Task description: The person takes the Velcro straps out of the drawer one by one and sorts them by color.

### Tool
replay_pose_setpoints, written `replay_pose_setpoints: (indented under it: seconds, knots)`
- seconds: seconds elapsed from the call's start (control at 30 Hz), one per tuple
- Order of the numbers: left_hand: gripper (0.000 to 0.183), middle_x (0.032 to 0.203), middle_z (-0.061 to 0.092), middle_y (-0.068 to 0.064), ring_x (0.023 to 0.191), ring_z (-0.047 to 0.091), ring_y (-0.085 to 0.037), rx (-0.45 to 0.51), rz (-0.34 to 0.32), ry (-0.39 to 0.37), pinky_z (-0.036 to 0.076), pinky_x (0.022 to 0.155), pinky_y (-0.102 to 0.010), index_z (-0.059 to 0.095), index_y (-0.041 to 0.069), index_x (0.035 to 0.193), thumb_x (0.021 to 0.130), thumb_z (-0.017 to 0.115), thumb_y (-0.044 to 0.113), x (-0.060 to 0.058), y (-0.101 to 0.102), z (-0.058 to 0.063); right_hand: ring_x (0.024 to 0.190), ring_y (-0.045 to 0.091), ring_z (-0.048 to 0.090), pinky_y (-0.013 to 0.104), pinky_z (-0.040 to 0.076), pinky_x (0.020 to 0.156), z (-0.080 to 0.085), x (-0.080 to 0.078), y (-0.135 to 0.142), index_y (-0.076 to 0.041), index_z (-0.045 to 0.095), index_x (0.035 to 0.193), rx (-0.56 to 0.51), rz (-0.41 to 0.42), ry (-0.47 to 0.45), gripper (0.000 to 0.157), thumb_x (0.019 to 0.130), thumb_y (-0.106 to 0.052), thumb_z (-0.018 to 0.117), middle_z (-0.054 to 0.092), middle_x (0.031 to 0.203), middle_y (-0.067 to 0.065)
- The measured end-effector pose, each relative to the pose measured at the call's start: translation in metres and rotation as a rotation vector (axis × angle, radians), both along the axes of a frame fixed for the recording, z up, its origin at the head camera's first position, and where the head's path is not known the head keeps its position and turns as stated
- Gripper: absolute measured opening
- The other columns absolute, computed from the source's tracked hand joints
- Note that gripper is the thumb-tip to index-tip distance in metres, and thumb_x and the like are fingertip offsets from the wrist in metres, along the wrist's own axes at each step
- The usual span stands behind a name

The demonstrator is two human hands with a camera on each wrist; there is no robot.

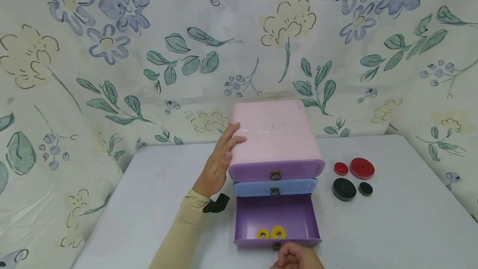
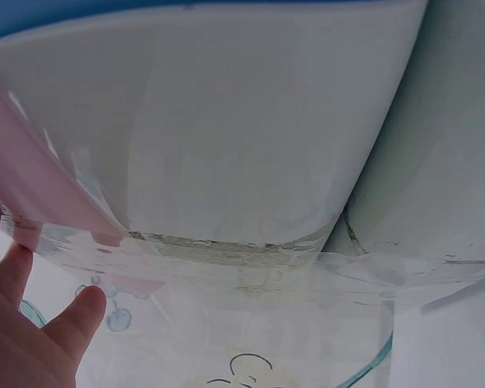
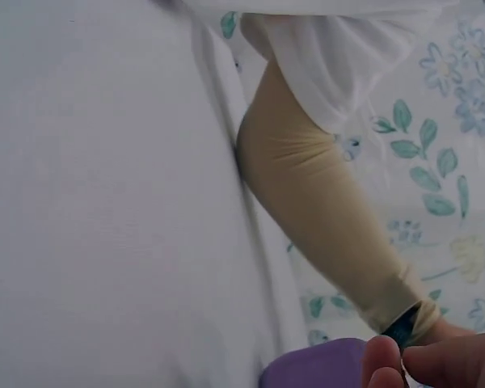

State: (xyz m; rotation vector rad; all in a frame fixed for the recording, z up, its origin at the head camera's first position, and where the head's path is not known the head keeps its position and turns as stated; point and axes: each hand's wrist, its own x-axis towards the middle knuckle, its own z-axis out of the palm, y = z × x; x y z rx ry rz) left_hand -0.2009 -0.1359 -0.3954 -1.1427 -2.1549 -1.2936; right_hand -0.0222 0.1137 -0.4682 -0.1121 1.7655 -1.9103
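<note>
A small drawer cabinet with a pink top stands on the table. Its bottom purple drawer is pulled out, and two yellow rings, a smaller one and a larger one, lie inside near the front. The left hand rests against the cabinet's left side, fingers extended over the top edge. In the left wrist view, that hand touches the clear-taped edge. At the drawer's front, the right hand pinches the small metal pull; its curled fingers meet the thumb in the right wrist view.
Above the open drawer are a blue drawer and a purple one, both pushed in. Right of the cabinet lie a small red disc, a large red disc, a large black disc and a small black disc.
</note>
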Motion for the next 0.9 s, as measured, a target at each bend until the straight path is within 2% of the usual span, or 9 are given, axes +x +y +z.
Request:
replay_pose_setpoints:
  seconds: [0.13, 0.33, 0.47, 0.57, 0.67, 0.9]
  knots:
    - [0.040, 0.166, 0.022, -0.010, 0.155, 0.007, -0.030, 0.001, 0.000, -0.001, 0.008, 0.123, -0.053, 0.048, 0.010, 0.143, 0.110, 0.030, 0.022, 0.000, 0.000, -0.001, 0.070, 0.015, 0.063, 0.020, 0.053, 0.063, 0.017, -0.002, -0.001, -0.001, 0.058, 0.090, 0.053, -0.015, 0.017, 0.018, 0.089, -0.008, 0.074, 0.072, 0.086, 0.008]
    - [0.040, 0.166, 0.022, -0.010, 0.155, 0.007, -0.030, -0.001, 0.002, 0.003, 0.008, 0.123, -0.053, 0.048, 0.009, 0.143, 0.110, 0.029, 0.021, 0.000, -0.001, -0.003, 0.066, 0.013, 0.063, 0.020, 0.053, 0.061, 0.038, -0.012, 0.003, 0.001, 0.060, 0.095, 0.056, 0.017, 0.141, 0.021, 0.092, -0.015, 0.074, 0.069, 0.085, 0.009]
    - [0.040, 0.166, 0.023, -0.010, 0.154, 0.007, -0.031, 0.004, -0.004, 0.006, 0.008, 0.123, -0.054, 0.048, 0.009, 0.142, 0.110, 0.029, 0.022, -0.001, -0.001, -0.003, 0.069, 0.018, 0.067, 0.025, 0.058, 0.065, 0.044, -0.022, 0.009, 0.000, 0.061, 0.099, 0.046, 0.054, 0.277, 0.019, 0.093, -0.014, 0.072, 0.071, 0.089, 0.012]
    - [0.041, 0.166, 0.022, -0.010, 0.154, 0.007, -0.031, 0.005, -0.008, 0.011, 0.008, 0.123, -0.054, 0.048, 0.009, 0.142, 0.110, 0.029, 0.025, -0.001, -0.001, -0.003, 0.072, 0.016, 0.068, 0.026, 0.058, 0.064, 0.047, -0.030, 0.012, -0.002, 0.062, 0.100, 0.062, 0.070, 0.465, 0.014, 0.094, -0.011, 0.071, 0.073, 0.093, 0.011]
    - [0.041, 0.166, 0.022, -0.010, 0.154, 0.007, -0.031, 0.002, -0.010, 0.017, 0.008, 0.123, -0.054, 0.048, 0.009, 0.142, 0.110, 0.028, 0.026, -0.002, -0.001, -0.002, 0.073, 0.013, 0.068, 0.026, 0.057, 0.063, 0.050, -0.037, 0.014, -0.007, 0.063, 0.101, 0.105, 0.049, 0.587, 0.012, 0.093, -0.011, 0.072, 0.074, 0.095, 0.008]
    - [0.040, 0.165, 0.023, -0.012, 0.154, 0.007, -0.032, 0.006, -0.012, 0.015, 0.008, 0.122, -0.055, 0.048, 0.009, 0.142, 0.110, 0.029, 0.023, -0.001, -0.001, -0.001, 0.078, 0.012, 0.067, 0.027, 0.057, 0.067, 0.058, -0.051, 0.018, -0.011, 0.067, 0.104, 0.237, 0.015, 0.601, 0.016, 0.091, -0.018, 0.075, 0.071, 0.100, 0.009]
